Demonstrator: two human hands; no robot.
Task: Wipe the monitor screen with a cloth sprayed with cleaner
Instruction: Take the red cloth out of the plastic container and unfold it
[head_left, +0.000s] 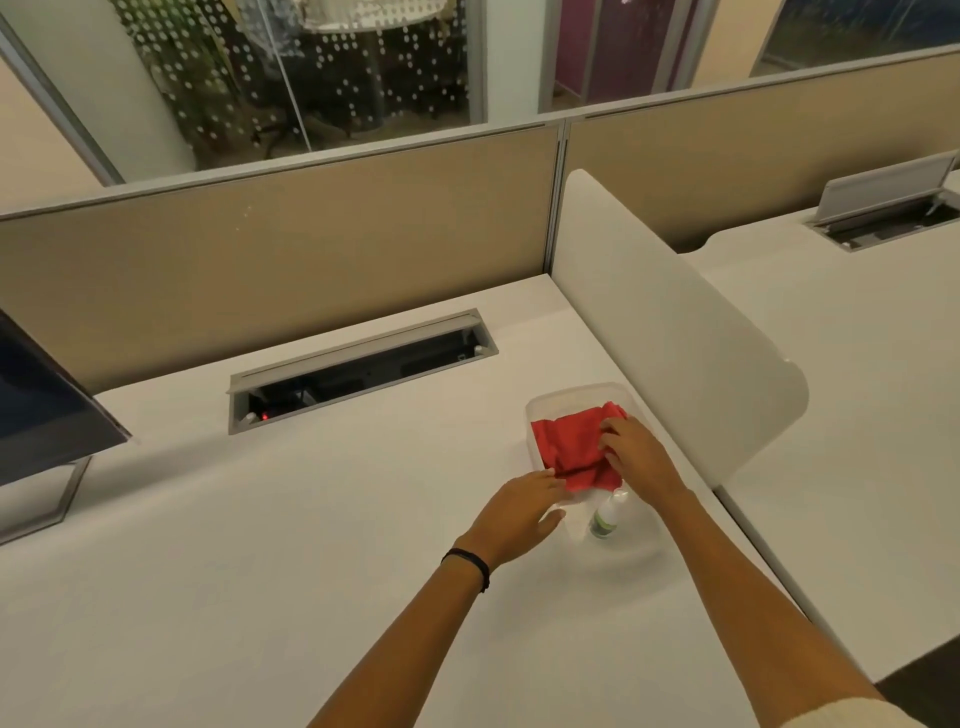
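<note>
The cloth (574, 447) is red and soft, crumpled with several folds, and it lies inside a clear plastic tray (540, 402) on the right part of the white bench (311, 519). It fills most of the far half of the tray, and its near edge hangs a little over the side toward the person. The cleaner bottle (605, 517) is small and see-through, with a white spray top and a greenish label. It lies in the near half of the same tray, just beside the cloth's near edge. The monitor (41, 405) stands at the far left of the bench, well apart from the tray; its screen is dark and only its right part is visible, on a grey stand.
</note>
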